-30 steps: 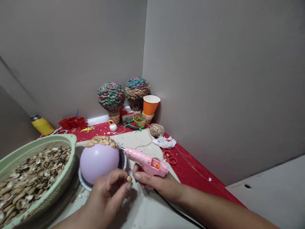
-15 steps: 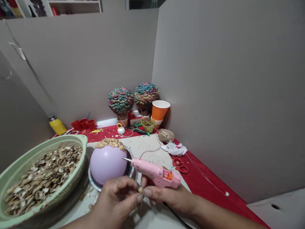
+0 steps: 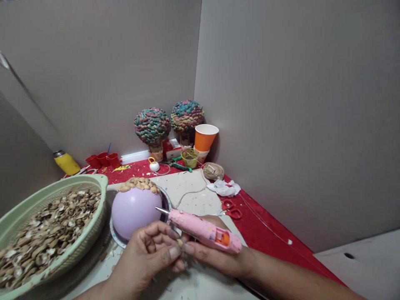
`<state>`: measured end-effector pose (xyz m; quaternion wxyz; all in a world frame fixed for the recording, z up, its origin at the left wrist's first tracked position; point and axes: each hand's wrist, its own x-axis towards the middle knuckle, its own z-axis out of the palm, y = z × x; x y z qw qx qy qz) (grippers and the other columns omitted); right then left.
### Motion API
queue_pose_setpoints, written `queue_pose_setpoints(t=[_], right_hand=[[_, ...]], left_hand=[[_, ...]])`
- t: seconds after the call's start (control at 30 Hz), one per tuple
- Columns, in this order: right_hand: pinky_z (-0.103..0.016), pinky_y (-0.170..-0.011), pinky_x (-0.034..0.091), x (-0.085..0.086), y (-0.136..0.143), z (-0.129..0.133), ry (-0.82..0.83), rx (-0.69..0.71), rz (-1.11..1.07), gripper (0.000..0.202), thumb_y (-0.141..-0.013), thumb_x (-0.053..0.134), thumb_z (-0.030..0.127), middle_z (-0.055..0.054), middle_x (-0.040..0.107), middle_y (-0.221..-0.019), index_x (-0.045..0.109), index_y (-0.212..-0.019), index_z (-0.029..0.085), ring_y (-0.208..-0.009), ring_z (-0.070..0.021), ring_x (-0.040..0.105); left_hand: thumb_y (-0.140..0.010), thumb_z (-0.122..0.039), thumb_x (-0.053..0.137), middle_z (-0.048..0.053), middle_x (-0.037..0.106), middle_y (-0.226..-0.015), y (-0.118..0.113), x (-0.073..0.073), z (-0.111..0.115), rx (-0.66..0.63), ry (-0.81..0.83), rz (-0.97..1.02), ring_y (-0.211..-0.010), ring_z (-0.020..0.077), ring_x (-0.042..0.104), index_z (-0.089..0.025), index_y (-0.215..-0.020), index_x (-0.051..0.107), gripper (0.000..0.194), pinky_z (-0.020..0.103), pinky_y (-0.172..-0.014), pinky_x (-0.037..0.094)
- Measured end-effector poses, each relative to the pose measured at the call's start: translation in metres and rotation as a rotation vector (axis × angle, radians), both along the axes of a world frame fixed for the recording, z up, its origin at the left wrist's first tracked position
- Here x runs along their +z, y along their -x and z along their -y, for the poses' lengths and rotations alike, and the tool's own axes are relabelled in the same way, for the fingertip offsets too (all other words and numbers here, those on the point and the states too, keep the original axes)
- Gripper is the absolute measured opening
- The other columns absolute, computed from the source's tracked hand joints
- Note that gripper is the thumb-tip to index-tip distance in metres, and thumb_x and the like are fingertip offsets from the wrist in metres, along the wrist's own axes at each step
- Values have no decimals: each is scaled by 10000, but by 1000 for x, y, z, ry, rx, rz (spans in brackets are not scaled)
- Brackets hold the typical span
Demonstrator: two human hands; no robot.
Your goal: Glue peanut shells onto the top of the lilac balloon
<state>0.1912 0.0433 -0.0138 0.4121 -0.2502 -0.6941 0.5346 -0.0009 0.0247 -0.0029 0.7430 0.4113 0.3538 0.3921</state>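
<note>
My right hand (image 3: 215, 256) holds a pink glue gun (image 3: 204, 230), its metal nozzle pointing left toward a purple ball (image 3: 135, 211). The ball sits on a small plate (image 3: 117, 238) and has tan shell pieces glued over its top. My left hand (image 3: 146, 256) pinches a small shell piece (image 3: 179, 243) between thumb and fingertips, right against my right hand's fingers, just below the gun's barrel.
A green basket (image 3: 93, 227) full of shell pieces stands at the left. At the back are two yarn-covered ball trees (image 3: 153, 127), an orange cup (image 3: 204, 138), red cups (image 3: 103, 159), a yellow bottle (image 3: 66, 162), twine (image 3: 214, 170) and red scissors (image 3: 231, 210). Grey partition walls close the corner.
The glue gun has tilted lower and moved slightly right. My left hand has brought the shell piece up against my right fingers. The view has shifted a little.
</note>
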Motion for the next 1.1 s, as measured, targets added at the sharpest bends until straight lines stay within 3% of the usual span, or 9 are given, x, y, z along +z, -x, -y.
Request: queue_pose_setpoints(t=[0.17,0.53,0.83,1.1], right_hand=[[-209,-465,362,2,0,0,130,0,-84,296,-824,687,429,39,504,-597,571,-736,172,-503,-95,432],[-193,-489,439,-7,0,-2,222,61,-102,282,-826,709,415,24,570,-616,634,-798,145,-488,-86,512],[-181,-483,434,-6,0,-3,211,147,-140,237,-838,695,369,36,544,-614,630,-774,150,-495,-79,486],[-174,-469,413,-10,-2,-4,185,133,-132,167,-835,686,300,35,549,-623,626,-805,147,-490,-76,481]], left_hand=[[-705,-256,868,-4,738,-694,2,1,0,7,-39,-63,-603,77,642,-160,-835,701,232,163,-594,485],[-733,-312,843,28,759,-725,0,2,2,-30,-50,-69,-629,104,644,-159,-823,647,264,197,-611,475],[-774,-306,809,24,751,-729,1,1,0,-96,-60,-86,-634,93,624,-151,-795,631,237,192,-619,464],[-745,-288,833,-20,716,-645,3,2,-2,-60,-59,-103,-592,74,621,-152,-766,658,222,163,-588,457]])
